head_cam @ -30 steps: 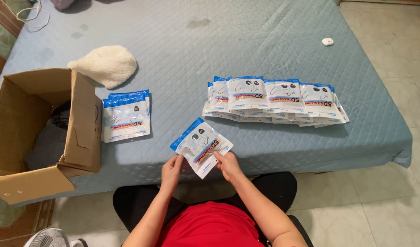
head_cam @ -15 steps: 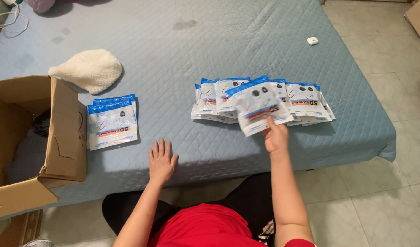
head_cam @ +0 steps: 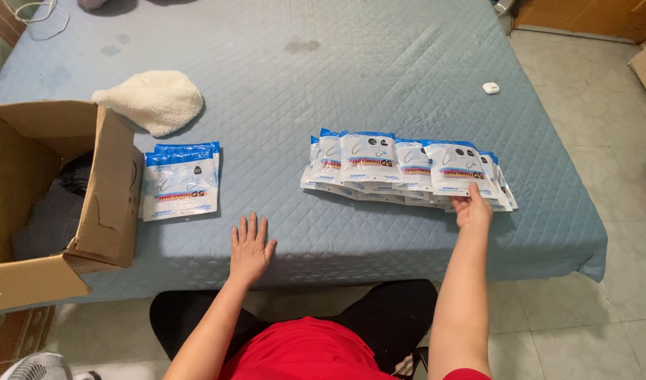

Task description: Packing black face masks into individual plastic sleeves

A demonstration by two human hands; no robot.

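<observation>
The right hand (head_cam: 473,210) has its fingertips (head_cam: 471,199) on the near edge of a white packet with a blue top band (head_cam: 455,169), pressing or lightly pinching it; whether the thumb grips underneath cannot be told. A second ago both hands held this packet together just in front of the body; now it lies at the right end of the overlapping row of packets (head_cam: 379,165) on the bed, so the row has gained one more piece. The packet is flat, glossy plastic, printed in blue and red, and it overlaps its neighbours like a shingle. The left hand (head_cam: 250,243) has let go and rests flat and spread on the blue quilted cover (head_cam: 379,77), touching nothing else. Beyond its fingers to the left lies a small stack of like packets (head_cam: 180,181), just beside an open cardboard box (head_cam: 90,204). Farther off sit a fluffy white cloth (head_cam: 150,100) and a small white case (head_cam: 490,88).
</observation>
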